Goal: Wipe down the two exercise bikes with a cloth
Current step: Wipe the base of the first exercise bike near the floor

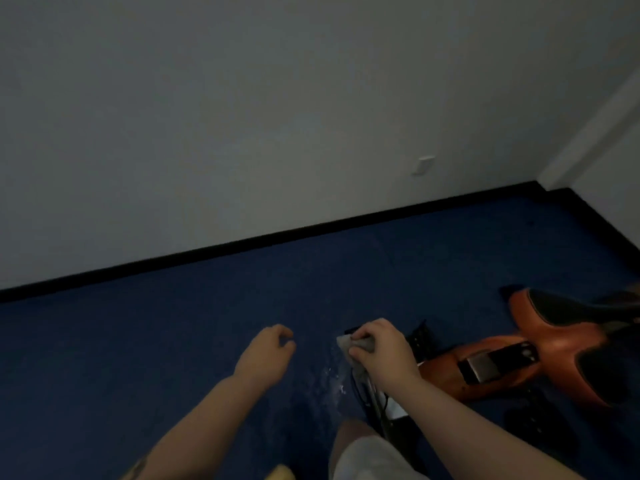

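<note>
An orange and black exercise bike (pixel 512 362) stands at the lower right, with its saddle (pixel 568 315) toward the right edge. My right hand (pixel 384 348) grips a grey cloth (pixel 349 342) and presses it on a black part at the bike's near left end, which my hand mostly hides. My left hand (pixel 268 353) hovers over the floor to the left, fingers loosely curled and holding nothing. Only one bike is in view.
Dark blue carpet (pixel 173 341) covers the floor, with pale specks (pixel 334 379) just left of the bike. A white wall (pixel 242 116) with a black skirting and a socket plate (pixel 423 165) runs behind. My knee (pixel 360 448) shows at the bottom.
</note>
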### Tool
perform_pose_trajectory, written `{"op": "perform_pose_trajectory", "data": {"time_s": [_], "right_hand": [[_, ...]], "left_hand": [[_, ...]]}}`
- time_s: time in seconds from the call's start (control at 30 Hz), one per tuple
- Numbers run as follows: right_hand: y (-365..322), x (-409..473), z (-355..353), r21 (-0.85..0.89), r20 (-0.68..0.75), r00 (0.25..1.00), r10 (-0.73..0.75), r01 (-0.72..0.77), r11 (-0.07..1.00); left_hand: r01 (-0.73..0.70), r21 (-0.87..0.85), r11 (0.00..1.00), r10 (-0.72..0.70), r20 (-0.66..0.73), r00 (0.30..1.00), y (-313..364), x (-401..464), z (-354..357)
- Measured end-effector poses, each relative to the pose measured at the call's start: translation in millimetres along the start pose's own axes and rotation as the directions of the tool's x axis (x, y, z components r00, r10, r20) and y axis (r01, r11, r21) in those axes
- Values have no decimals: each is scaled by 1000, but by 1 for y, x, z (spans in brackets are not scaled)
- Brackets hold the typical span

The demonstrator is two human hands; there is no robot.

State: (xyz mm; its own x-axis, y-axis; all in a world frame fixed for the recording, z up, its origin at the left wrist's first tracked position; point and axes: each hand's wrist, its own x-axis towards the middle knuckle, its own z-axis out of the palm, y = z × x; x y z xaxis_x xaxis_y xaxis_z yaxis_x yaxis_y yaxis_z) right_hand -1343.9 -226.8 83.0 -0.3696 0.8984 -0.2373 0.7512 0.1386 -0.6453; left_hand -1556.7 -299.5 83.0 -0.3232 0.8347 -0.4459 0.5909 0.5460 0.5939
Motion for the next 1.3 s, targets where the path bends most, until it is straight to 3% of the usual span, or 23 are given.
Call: {"op": "perform_pose_trajectory", "data": {"time_s": [0.2, 0.57, 0.77, 1.1, 1.3], "right_hand": [[8, 72, -20, 46, -116, 984, 136, -131, 990], [32, 202, -80, 156, -227, 914, 336, -306, 939], [28, 265, -85, 209, -254, 859, 445, -401, 892], [15, 348, -138, 462, -545, 526, 653, -461, 758], [38, 346, -171, 617, -609, 252, 752, -445, 649]], "left_hand": [[-171, 38, 985, 159, 219, 963, 56, 86, 8], [-321, 116, 940, 286, 247, 926, 145, 255, -46], [-366, 120, 923, 288, 418, 862, 168, 338, -49], [-585, 157, 796, 415, 562, 716, 277, 497, -74], [-684, 27, 729, 459, 722, 518, 343, 501, -18]]}}
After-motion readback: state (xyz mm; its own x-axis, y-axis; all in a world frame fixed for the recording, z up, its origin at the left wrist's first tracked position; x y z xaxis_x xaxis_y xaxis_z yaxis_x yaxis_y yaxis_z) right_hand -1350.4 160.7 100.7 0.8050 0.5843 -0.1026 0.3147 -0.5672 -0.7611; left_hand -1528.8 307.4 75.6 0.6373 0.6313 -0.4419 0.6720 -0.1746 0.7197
